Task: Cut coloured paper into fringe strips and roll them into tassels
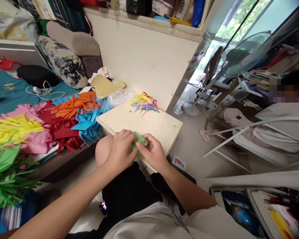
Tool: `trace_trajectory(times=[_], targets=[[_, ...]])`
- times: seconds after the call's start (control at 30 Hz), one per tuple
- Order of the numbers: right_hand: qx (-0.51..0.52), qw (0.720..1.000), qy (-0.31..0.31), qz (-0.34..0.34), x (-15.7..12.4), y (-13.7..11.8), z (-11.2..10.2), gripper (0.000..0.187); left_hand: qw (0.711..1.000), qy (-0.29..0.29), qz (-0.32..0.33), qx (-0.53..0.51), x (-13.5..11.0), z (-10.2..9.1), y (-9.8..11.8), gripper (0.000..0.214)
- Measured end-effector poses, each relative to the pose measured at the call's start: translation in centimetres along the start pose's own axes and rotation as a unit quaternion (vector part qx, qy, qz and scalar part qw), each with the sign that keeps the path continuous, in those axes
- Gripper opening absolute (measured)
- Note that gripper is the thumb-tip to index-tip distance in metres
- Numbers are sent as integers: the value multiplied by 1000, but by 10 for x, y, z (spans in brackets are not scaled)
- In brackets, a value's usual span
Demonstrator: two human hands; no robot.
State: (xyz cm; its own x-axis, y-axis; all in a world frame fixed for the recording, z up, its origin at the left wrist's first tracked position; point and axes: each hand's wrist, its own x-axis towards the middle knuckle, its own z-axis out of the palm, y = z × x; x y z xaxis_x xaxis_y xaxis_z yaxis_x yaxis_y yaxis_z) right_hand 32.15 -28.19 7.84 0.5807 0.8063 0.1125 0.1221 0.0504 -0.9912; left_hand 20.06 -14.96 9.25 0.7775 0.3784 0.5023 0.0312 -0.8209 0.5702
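Note:
My left hand (121, 149) and my right hand (151, 153) meet over the near edge of a pale wooden board (161, 127) that rests above my knee. Both hands are closed in a pinch on a small piece of light green paper (139, 140), which looks rolled or folded between the fingertips. At the far end of the board lies a small pile of thin paper strips (144, 102) in yellow, pink, blue and red.
On the bed to the left lie heaps of fringed paper: orange (76, 103), blue (89, 122), red (58, 127), pink, yellow (11, 127) and green (5, 176). A standing fan (241, 56) is at the right. Another person sits in a white chair (269, 132).

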Motion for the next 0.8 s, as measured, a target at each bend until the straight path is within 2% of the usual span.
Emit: trace_trajectory(times=[0.13,0.27,0.33,0.4,0.47,0.57,0.7,0.8], targets=[[-11,997,-65,44,10,-10,-23,62,992,-89,-48,-70,10,-2,5,15],[-48,989,-119,74,22,-18,-52,63,940,-199,-127,-246,20,-4,-2,41],[-76,985,-136,79,27,-23,-65,57,915,-231,-139,-300,25,-5,-8,52],[-108,979,-150,79,31,-26,-74,50,902,-241,-152,-323,28,-5,-11,54],[-144,974,-157,76,32,-29,-78,41,912,-213,-155,-316,28,-2,-10,51],[-201,967,-145,63,28,-35,-77,27,943,-158,-134,-260,28,5,1,53],[-246,959,-133,47,21,-49,-77,15,971,-169,-91,-143,28,10,15,26],[-263,955,-136,29,19,-61,-83,14,987,-134,-50,-77,33,8,15,30]])
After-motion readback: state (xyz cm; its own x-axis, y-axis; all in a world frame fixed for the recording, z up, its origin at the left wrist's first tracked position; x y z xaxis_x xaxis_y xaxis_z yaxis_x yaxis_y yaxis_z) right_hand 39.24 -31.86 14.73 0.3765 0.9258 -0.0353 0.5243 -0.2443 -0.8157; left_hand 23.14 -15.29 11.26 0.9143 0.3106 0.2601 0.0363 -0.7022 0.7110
